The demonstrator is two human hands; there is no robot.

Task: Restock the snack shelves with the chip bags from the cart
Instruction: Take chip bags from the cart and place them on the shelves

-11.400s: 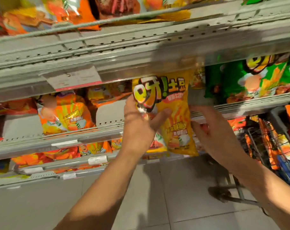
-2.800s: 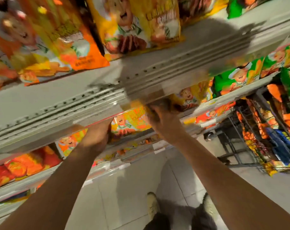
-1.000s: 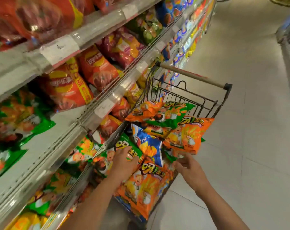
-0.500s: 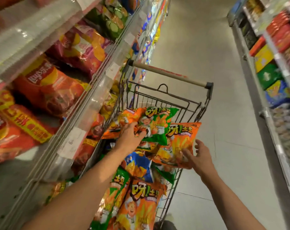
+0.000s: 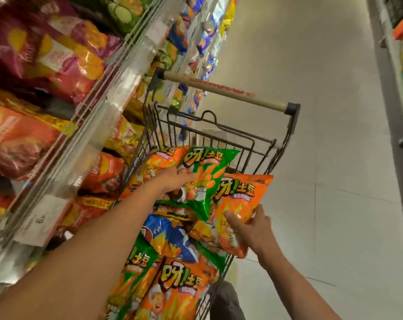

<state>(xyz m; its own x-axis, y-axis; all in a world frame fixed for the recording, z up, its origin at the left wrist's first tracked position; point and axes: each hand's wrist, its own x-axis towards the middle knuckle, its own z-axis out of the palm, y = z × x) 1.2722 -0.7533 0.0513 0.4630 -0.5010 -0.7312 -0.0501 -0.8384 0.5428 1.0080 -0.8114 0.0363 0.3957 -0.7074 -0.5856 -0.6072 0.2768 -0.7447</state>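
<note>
Reaching into wire cart [image 5: 221, 132], both hands over the heap of chip bags. Snack shelves [image 5: 80, 116] running along outside of left forearm, well stocked with red, pink and yellow bags; count not possible through blur.

Left hand [image 5: 176, 179] lying on green bag [image 5: 205, 179] at top of heap, fingers spread across its face, thumb side hidden; cannot tell whether gripping or only pressing. Right hand [image 5: 249, 227] pinching orange bag [image 5: 239, 204] near its lower edge, thumb on front, fingers behind, bag tilted up against cart's right rim.

Handling, as judged: light, air-puffed, glossy film, so slippery and crackly; contents brittle, crush easily under a squeeze. Best taken by the flat crimped seam at top or bottom, or cradled flat on the palm; not clenched at the belly.

Count in cart, visible only: green bags, three at least — one under left hand, one below left wrist, a further green patch beneath right hand. Orange bags, three clear — one beyond left hand, one in right hand, one nearest camera. Blue bag [image 5: 170, 236], one, between the wrists. More buried, uncountable.
</note>
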